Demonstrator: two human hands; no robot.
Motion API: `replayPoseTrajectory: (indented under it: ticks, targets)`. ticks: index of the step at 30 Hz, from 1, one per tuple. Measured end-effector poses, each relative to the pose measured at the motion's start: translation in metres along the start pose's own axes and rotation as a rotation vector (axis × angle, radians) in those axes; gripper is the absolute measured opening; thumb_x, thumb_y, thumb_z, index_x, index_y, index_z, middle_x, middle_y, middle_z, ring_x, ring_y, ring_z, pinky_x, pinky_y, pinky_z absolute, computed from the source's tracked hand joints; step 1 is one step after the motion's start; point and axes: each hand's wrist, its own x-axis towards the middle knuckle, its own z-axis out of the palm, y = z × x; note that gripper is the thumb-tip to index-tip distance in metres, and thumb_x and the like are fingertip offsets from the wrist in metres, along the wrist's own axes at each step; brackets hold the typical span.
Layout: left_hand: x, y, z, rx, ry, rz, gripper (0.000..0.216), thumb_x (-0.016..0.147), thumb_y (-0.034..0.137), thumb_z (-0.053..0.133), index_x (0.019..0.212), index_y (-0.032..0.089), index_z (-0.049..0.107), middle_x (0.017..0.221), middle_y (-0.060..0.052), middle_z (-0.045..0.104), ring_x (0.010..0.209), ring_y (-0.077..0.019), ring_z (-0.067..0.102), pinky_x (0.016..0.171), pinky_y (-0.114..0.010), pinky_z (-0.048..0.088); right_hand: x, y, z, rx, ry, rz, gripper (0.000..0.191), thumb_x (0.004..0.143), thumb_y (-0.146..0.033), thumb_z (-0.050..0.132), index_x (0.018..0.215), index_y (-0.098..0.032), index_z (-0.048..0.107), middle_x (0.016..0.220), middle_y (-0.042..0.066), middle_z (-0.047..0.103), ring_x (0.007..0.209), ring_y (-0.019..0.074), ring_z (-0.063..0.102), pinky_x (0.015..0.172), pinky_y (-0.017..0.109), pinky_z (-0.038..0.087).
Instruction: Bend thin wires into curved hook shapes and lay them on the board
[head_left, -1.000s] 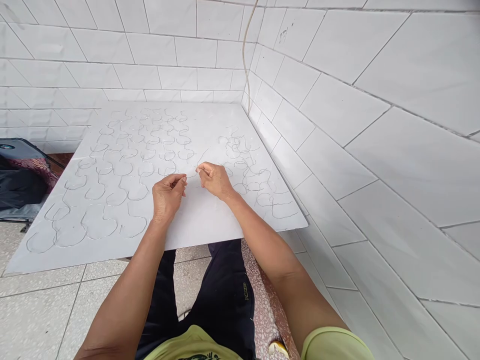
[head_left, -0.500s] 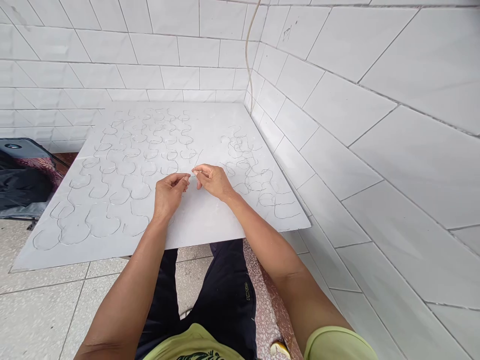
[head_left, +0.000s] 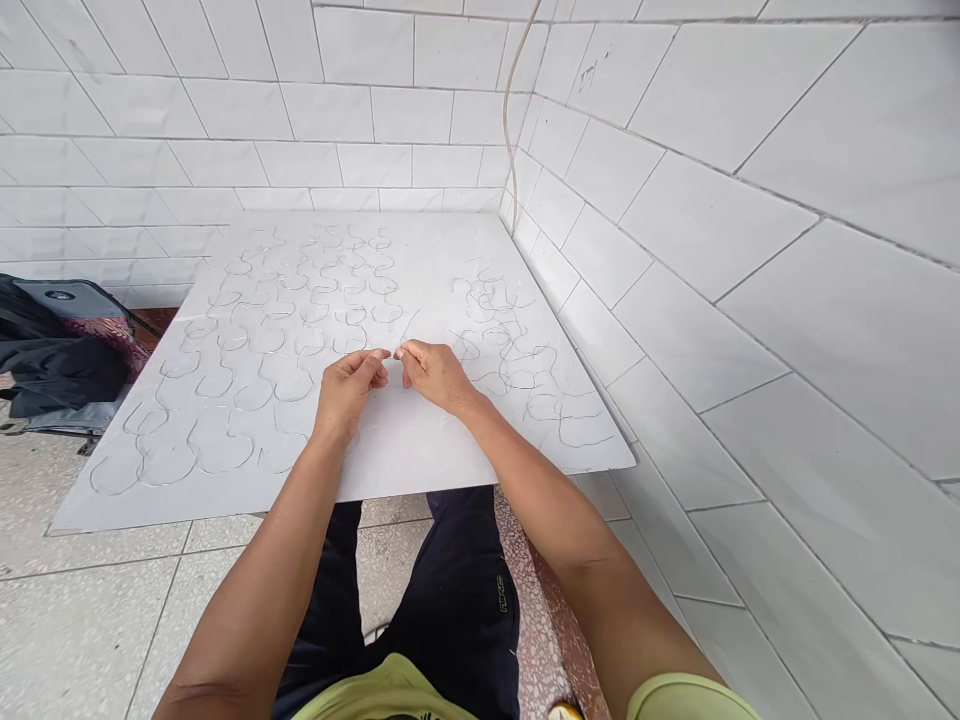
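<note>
My left hand (head_left: 346, 393) and my right hand (head_left: 433, 375) hover close together over a white board (head_left: 420, 455), fingertips almost meeting. Both pinch a thin silver wire (head_left: 409, 326), whose free end rises up and to the right from my right fingers. Many bent wire outlines (head_left: 220, 441), looped and curved, lie in rows across the board to the left and far side. Another tangled group of wire curves (head_left: 510, 350) lies to the right of my right hand. My hands hide little of these shapes.
White tiled walls (head_left: 697, 230) rise behind and to the right of the board, with a pale cable (head_left: 513, 130) hanging in the corner. A dark bag (head_left: 64, 360) lies left on the speckled tile floor (head_left: 90, 620). My dark-trousered legs lie below the board's near edge.
My hands have drawn slightly closer, with the fingertips nearly meeting at the wire. The whole view has shifted, so the board sits a little further right and lower.
</note>
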Motion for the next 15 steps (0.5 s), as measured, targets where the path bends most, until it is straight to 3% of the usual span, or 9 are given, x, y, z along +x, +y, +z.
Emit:
replayPoseTrajectory:
  ticks: [3, 6, 15]
  targets:
    - [0.004, 0.004, 0.004, 0.01, 0.113, -0.002, 0.028, 0.086, 0.044, 0.076, 0.091, 0.017, 0.08, 0.086, -0.007, 0.07, 0.072, -0.0159, 0.058, 0.076, -0.033, 0.051, -0.001, -0.001, 0.0, -0.024, -0.043, -0.043, 0.03, 0.106, -0.029, 0.039, 0.085, -0.021, 0.059, 0.066, -0.002, 0.067, 0.059, 0.0127, 0.058, 0.062, 0.026, 0.04]
    - [0.012, 0.012, 0.008, 0.065, 0.137, 0.0, 0.03, 0.086, 0.048, 0.076, 0.086, 0.018, 0.08, 0.092, -0.009, 0.073, 0.077, -0.0177, 0.06, 0.072, -0.032, 0.049, -0.003, -0.002, 0.001, -0.061, -0.09, -0.103, 0.03, 0.107, -0.029, 0.04, 0.085, -0.021, 0.059, 0.068, -0.002, 0.068, 0.059, 0.0126, 0.057, 0.062, 0.026, 0.039]
    - [0.027, 0.04, 0.002, 0.184, -0.073, -0.036, 0.015, 0.075, 0.035, 0.084, 0.077, 0.02, 0.082, 0.073, -0.005, 0.067, 0.066, -0.0153, 0.051, 0.064, -0.032, 0.042, -0.005, -0.008, 0.004, -0.141, -0.173, -0.137, 0.028, 0.109, -0.026, 0.038, 0.097, -0.02, 0.063, 0.066, -0.001, 0.065, 0.059, 0.0142, 0.056, 0.064, 0.028, 0.038]
